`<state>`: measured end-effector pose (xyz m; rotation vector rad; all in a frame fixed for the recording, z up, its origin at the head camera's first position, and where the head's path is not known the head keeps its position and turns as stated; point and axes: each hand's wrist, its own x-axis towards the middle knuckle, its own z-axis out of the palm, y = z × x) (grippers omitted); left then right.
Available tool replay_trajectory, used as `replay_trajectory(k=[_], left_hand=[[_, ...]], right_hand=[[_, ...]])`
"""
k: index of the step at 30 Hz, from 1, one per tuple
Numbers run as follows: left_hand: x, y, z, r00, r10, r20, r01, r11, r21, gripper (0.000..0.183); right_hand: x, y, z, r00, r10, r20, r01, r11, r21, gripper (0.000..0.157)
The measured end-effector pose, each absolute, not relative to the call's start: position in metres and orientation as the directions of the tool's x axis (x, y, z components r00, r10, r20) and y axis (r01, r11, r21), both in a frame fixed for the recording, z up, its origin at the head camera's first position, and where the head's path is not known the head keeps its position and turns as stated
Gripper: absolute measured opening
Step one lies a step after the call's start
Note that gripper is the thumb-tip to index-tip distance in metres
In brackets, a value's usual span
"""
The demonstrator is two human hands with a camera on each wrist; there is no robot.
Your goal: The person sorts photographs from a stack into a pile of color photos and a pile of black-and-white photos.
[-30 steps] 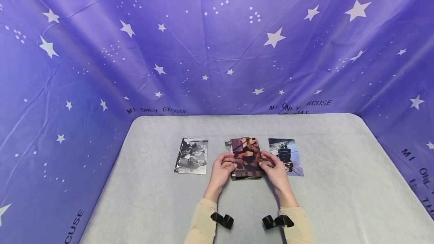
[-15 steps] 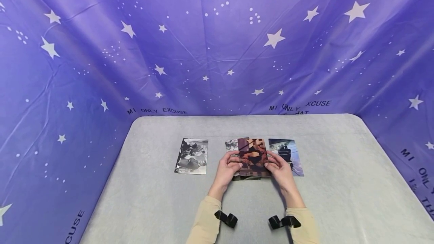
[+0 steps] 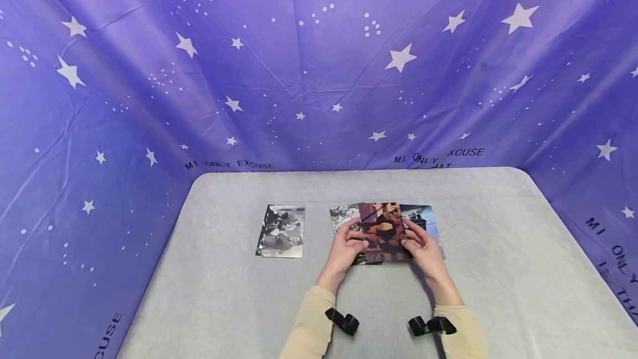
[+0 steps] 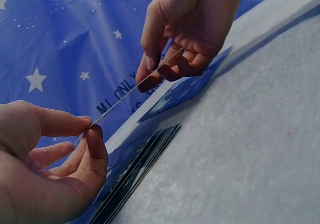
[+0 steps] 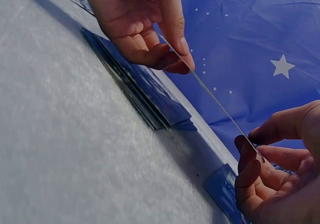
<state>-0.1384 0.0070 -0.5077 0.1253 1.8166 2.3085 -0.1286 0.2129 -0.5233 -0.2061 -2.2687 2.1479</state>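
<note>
Both hands hold one reddish-brown picture card (image 3: 382, 231) between them, raised above the table. My left hand (image 3: 344, 251) pinches its left edge, thumb on the front and fingers behind. On the right edge, my right hand (image 3: 423, 251) pinches it in the same way. Seen edge-on in the left wrist view, the card (image 4: 122, 97) is a thin line between the two hands. Beneath and to its left lies a stack of cards (image 3: 344, 213), partly covered. A bluish photo card (image 3: 435, 229) lies on the right, partly hidden behind the held card and right hand.
A black-and-white photo card (image 3: 283, 231) lies on the grey table (image 3: 219, 292), left of the stack. Purple star-patterned cloth (image 3: 319, 71) hangs behind the table and along both sides. Black straps (image 3: 344, 321) sit at both wrists.
Both hands have carried the reddish-brown card rightward, from over the stack toward the bluish card. More of the stack's left side shows now, while the bluish card is more covered.
</note>
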Motion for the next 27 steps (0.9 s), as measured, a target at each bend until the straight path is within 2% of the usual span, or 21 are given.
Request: replay_trajectory(k=[8,16,27], left_hand=[[-0.14,0.016,-0.51,-0.968,0.242,-0.063,-0.113,-0.199,0.973,0.058],[-0.15,0.032,-0.541,-0.958,0.277,-0.074,-0.135,-0.208,0.969,0.061],[-0.159,0.055,-0.537,-0.935,0.338,-0.109,-0.173,-0.164,0.971,0.062]], right_hand=[[-0.126,0.223,-0.526,-0.993,0.097,-0.074,0.08,0.05,-0.996,0.055],[-0.122,0.237,-0.525,-0.99,0.128,-0.059,0.076,0.129,-0.989,0.052],[-0.123,0.265,-0.525,-0.99,0.134,-0.043,0.066,0.169,-0.984,0.051]])
